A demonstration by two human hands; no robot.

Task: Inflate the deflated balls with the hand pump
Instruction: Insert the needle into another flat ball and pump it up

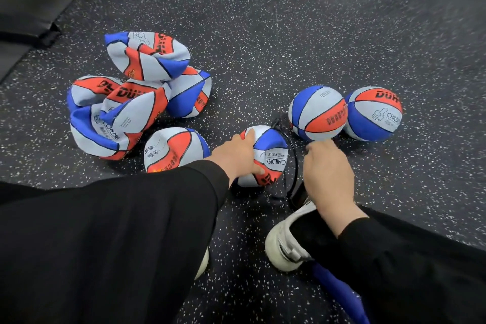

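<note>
A small red, white and blue ball lies on the speckled floor, and my left hand grips it from the left side. A black hose runs from the top of this ball down to the hand pump. My right hand is curled over the pump's top, which it hides. Two round inflated balls sit side by side behind my right hand. A half-soft ball rests left of my left hand. Several crumpled flat balls are heaped further left.
My white shoe stands on the pump's foot below my right hand, and a blue part shows beneath my right sleeve. A black mat lies at the far left. Dark speckled rubber floor stretches behind the balls.
</note>
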